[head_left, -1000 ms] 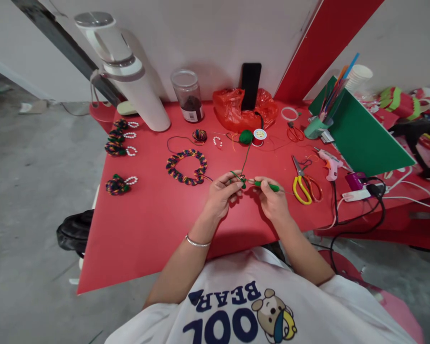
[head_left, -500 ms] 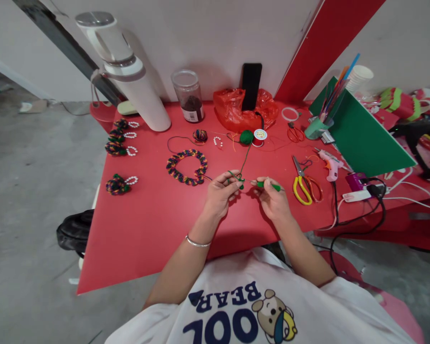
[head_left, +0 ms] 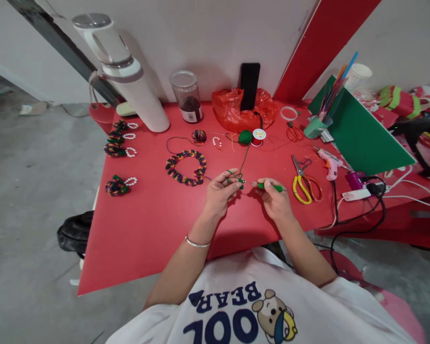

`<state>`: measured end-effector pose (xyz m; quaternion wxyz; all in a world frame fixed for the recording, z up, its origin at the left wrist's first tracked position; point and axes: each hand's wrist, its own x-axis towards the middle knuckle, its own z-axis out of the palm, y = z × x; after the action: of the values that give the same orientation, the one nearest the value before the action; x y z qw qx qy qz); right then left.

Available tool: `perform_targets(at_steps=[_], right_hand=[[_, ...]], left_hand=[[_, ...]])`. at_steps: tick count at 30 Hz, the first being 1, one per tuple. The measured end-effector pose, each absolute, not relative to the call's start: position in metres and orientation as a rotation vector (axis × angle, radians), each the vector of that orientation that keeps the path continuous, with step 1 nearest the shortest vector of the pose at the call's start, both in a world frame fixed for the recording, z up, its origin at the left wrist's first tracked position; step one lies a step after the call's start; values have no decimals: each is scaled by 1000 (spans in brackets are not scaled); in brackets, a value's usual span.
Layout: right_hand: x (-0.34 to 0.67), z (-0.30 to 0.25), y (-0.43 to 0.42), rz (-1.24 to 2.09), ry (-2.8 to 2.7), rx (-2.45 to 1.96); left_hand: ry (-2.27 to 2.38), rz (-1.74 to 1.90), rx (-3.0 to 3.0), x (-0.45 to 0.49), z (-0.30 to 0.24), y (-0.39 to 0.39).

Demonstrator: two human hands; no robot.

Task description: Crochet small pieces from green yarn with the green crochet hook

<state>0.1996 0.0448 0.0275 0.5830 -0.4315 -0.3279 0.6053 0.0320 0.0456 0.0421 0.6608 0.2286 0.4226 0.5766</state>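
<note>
My left hand (head_left: pixel 220 192) pinches a small piece of green yarn work (head_left: pixel 241 184), with a strand looped over its fingers. That strand runs up to a green yarn ball (head_left: pixel 245 137) beyond the hands. In my right hand (head_left: pixel 274 198) is a crochet hook (head_left: pixel 270 186) with a green handle, its metal tip pointing left at the yarn work. Left of my hands lies a multicoloured crocheted ring (head_left: pixel 170 167), with a small multicoloured yarn ball (head_left: pixel 199 135) behind it. Whether the hook's tip sits inside a stitch is too small to tell.
Several yarn pieces with white bead loops (head_left: pixel 117 186) line the table's left side. Scissors with yellow and orange handles (head_left: pixel 301 191) and a pink glue gun (head_left: pixel 331 165) lie right. A thread spool (head_left: pixel 258 137), phone (head_left: pixel 249 86), jar (head_left: pixel 187 98) and tall white bottle (head_left: pixel 143 100) stand behind.
Both hands stay almost in place, still holding the yarn work and the crochet hook. The hook has shifted very slightly right; the whole view has moved a little.
</note>
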Motion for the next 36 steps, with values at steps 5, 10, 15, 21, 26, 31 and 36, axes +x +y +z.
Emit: perform_targets(at_steps=[5,10,15,21,26,31,36], right_hand=[[202,23,45,1334,-805,-1059],[208,26,41,1182,-1022,-1109],[211,46,33,836,-1429,-1158],[210,58,31,679,-1751,-1078],[216,55,32,582,-1676,-1088],[218,55,31,628,-1631,-1104],[216,54,30,684,-1579,-1100]], left_hand=[[966,1308,512,31,41,45],[984,1297,518,32,40,45],[995,1303,533,34,39,44],[998,1322,529,34,41,45],[999,1323,530,34,41,45],[993,1322,544,34,40,45],[983,1326,561,35,40,45]])
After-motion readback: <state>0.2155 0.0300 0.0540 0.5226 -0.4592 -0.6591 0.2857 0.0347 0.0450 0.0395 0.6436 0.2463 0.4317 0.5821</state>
